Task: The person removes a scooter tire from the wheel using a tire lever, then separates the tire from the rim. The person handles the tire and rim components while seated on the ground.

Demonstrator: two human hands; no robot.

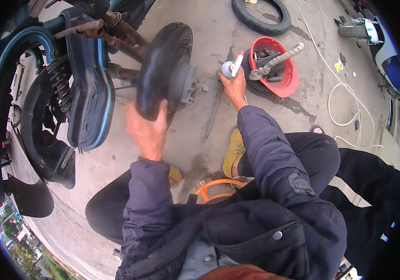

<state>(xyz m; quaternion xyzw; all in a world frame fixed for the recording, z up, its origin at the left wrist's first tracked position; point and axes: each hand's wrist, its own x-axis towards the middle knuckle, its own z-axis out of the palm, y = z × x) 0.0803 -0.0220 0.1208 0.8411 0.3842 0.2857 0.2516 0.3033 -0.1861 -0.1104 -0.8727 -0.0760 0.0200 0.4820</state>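
My left hand (147,131) lies on the near edge of a black scooter tyre (161,70), its thumb and fingers apart around the tread. The wheel stands upright with a grey metal hub (187,84) on its right side, beside a rusty fork; tyre and hub look blurred. A spray bottle (227,69) with a white and red trigger head is in my right hand (234,84), just left of a red helmet (292,82) that holds sockets and other metal tools. A hose-like length wrapped in pale tape (278,61) lies across the helmet. A long metal bar (214,112) rests on the ground below the bottle.
The scooter's dark body and shock spring (60,84) fill the left. A loose tyre (261,17) lies at the top. A pale hose (331,105) curls at right, near another scooter's wheel (353,31). An orange stool frame (205,192) stands beneath me. Another person's dark-clothed legs (364,182) are close at right.
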